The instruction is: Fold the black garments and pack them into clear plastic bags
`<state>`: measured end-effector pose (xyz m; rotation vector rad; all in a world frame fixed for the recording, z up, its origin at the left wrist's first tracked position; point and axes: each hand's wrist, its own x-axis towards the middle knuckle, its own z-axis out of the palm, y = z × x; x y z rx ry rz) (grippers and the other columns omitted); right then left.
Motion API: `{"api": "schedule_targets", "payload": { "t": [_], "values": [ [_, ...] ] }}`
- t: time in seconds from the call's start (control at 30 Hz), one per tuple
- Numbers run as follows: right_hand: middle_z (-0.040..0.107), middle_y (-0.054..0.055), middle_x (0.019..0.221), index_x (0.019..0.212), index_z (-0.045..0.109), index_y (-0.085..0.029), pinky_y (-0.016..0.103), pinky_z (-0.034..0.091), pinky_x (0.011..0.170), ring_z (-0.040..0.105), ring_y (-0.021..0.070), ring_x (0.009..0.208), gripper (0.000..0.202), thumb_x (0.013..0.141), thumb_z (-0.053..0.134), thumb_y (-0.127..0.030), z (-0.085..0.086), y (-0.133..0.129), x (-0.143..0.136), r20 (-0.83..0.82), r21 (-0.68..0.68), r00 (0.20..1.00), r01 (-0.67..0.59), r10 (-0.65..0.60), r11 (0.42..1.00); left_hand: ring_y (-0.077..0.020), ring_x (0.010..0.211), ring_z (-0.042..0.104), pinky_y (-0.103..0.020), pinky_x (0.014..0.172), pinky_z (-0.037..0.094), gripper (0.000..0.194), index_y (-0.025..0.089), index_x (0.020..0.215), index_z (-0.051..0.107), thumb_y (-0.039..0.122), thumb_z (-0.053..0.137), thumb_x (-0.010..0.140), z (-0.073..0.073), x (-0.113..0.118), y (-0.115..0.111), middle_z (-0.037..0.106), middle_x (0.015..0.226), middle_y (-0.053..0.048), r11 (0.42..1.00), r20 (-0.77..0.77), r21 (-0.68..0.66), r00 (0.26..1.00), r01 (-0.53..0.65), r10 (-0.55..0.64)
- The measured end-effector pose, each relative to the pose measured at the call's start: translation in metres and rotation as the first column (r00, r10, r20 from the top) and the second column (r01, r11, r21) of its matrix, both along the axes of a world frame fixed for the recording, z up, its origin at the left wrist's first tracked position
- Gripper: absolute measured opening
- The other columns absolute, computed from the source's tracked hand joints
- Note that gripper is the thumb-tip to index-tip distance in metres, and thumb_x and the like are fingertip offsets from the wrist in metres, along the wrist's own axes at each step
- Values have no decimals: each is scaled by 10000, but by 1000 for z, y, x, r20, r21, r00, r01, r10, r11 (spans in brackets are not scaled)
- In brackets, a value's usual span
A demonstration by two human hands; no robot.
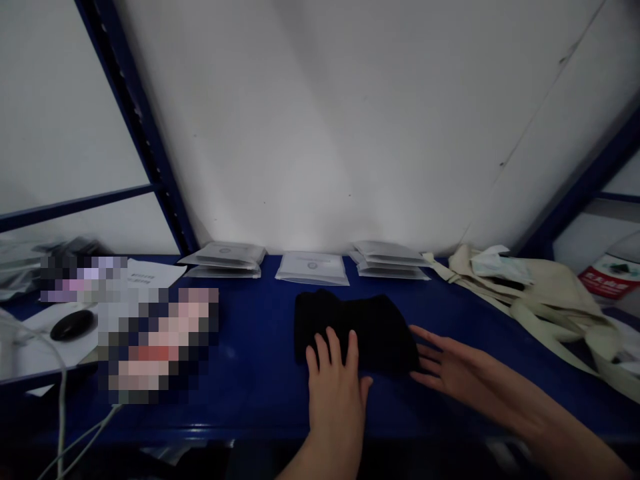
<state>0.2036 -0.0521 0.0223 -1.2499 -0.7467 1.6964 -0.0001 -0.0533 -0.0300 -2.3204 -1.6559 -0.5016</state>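
A piece of folded black cloth [373,327] lies on the blue tabletop [250,373] in front of me; its exact kind cannot be made out. My left hand [334,380] rests palm down on the cloth's near left part, fingers spread over it. At the cloth's right edge is my right hand [445,363], turned sideways with its fingers stretched out and apart. Those fingertips touch or nearly touch the black fabric, and neither hand grips it.
Flat clear packets stand along the back: a left stack [225,257], a middle packet [313,267] and a right stack [390,257]. A beige cloth bag with straps [545,293] lies at the right. To the left are a black mouse [73,325], papers [153,277], a white cable [63,393] and blurred-out items.
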Motion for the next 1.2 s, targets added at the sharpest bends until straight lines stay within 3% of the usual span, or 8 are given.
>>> {"api": "schedule_targets", "payload": {
  "t": [0.23,0.4,0.53,0.7,0.83,0.97,1.1,1.2],
  "values": [
    [646,117,1113,1012,659,-192,353,478,867,562,249,1100,334,766,588,-407,2,-16,8,117,-146,985,-108,125,983,-316,1038,536,-474,835,436,660,394,1347,348,449,628,753,15,10,6,485,1315,-106,999,-73,-46,997,-14,11],
    [681,98,1008,852,667,-158,219,504,681,629,186,968,236,793,582,-371,7,-5,-11,160,-178,977,-109,138,978,-321,1075,514,-479,860,438,563,308,1289,474,481,596,767,17,17,12,467,1351,-76,994,-136,-110,991,-9,-6],
    [681,36,894,780,614,-189,200,503,593,650,177,897,120,697,686,-238,2,9,-26,136,-66,990,56,-47,996,-322,1222,419,-495,991,369,567,201,1298,475,478,542,808,11,14,13,462,1361,-78,996,-90,-84,995,29,-37],
    [668,56,1001,828,613,-196,296,516,763,606,207,990,183,704,661,-323,-4,14,-38,206,156,965,134,-165,979,-304,1273,376,-467,993,399,618,168,1331,429,513,488,822,0,5,-6,411,1392,-99,998,13,25,998,62,-62],
    [655,41,1028,844,592,-209,332,492,845,575,222,1041,237,711,622,-403,-7,13,-51,261,337,901,252,-347,907,-320,1255,400,-475,930,454,615,172,1338,421,534,424,841,-10,3,-23,392,1398,-129,994,61,66,994,90,-94],
    [656,50,1010,889,553,-211,349,490,846,585,236,1022,298,684,615,-418,-7,19,-75,278,496,789,370,-548,785,-327,1205,458,-443,877,491,640,150,1369,366,489,466,835,-11,3,-25,322,1428,-167,999,120,-4,992,46,-45],
    [642,59,1070,901,533,-208,345,473,860,586,220,1025,262,724,582,-395,-6,28,-108,226,597,791,349,-569,722,-325,1197,465,-446,895,476,625,110,1363,367,417,490,833,-7,2,-20,341,1415,-177,996,164,-74,986,51,-38],
    [609,69,1147,875,541,-207,352,452,890,578,207,1037,171,782,539,-349,-7,32,-133,265,695,825,196,-499,692,-322,1207,452,-466,930,446,536,144,1317,448,359,495,828,-5,0,-17,446,1359,-144,990,209,-105,976,92,-68]
  ]
}}
